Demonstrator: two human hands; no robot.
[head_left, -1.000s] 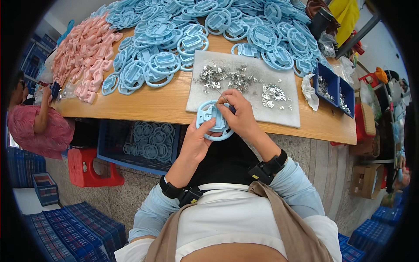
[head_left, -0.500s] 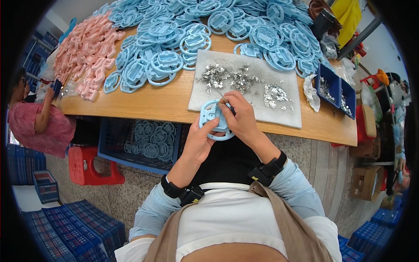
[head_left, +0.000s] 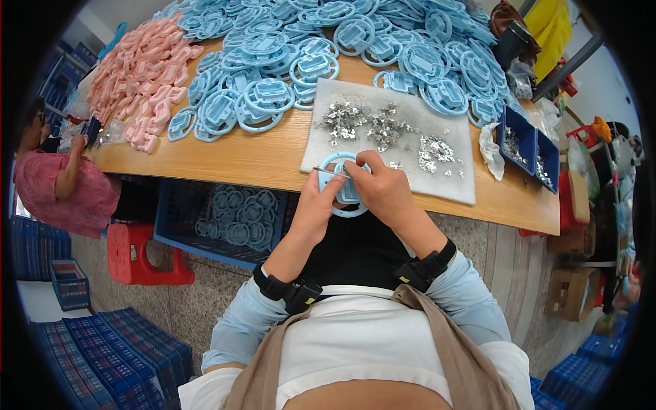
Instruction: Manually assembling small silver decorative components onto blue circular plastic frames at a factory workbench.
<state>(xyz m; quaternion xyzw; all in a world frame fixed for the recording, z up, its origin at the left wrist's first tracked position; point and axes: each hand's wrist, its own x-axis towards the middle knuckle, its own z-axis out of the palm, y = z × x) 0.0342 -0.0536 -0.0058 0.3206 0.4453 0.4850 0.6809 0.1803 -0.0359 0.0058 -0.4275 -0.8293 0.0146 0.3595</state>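
My left hand (head_left: 316, 212) is closed on the near left side of a light-blue plastic ring-shaped part (head_left: 347, 195) with a raised inner frame. Its thumb lies over the rim. My right hand (head_left: 384, 191) bends over the part's right side, fingers pinched round a thin metal tool (head_left: 332, 172) that points left across the ring, close to the left thumb. Whether the tool is tweezers or a pick I cannot make out. Both hands are just above the near edge of a whitish felt mat (head_left: 417, 190). Small silvery metal pieces (head_left: 345, 119) lie in loose heaps on that mat.
Light-blue parts (head_left: 266, 44) pile up across the table's (head_left: 225, 165) back, pink pieces (head_left: 150, 75) at left. A blue two-part bin (head_left: 521, 158) holds metal pieces at right. Below stand a blue crate (head_left: 167, 229) and red stool (head_left: 130, 253). Another person (head_left: 68, 184) sits far left.
The tool has swung from pointing up and away to pointing left across the ring. My right fingers have tilted over the part, and the view has shifted slightly.
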